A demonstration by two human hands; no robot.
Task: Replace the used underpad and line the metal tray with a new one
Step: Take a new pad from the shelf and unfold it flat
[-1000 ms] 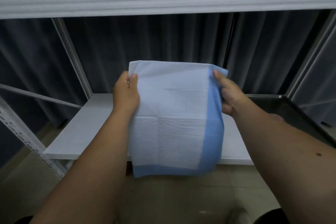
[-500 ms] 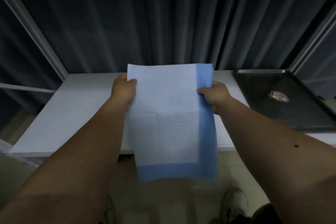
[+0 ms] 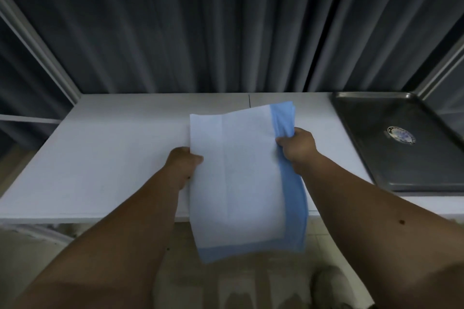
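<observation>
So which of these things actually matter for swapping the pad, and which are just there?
Part of the job:
- underpad, folded, white with blue border
- metal tray, bare, on the shelf's right end
- left hand and right hand, each gripping a side of the underpad

Just there:
- white shelf
- dark curtain
- round sticker in the tray
- shoe
</observation>
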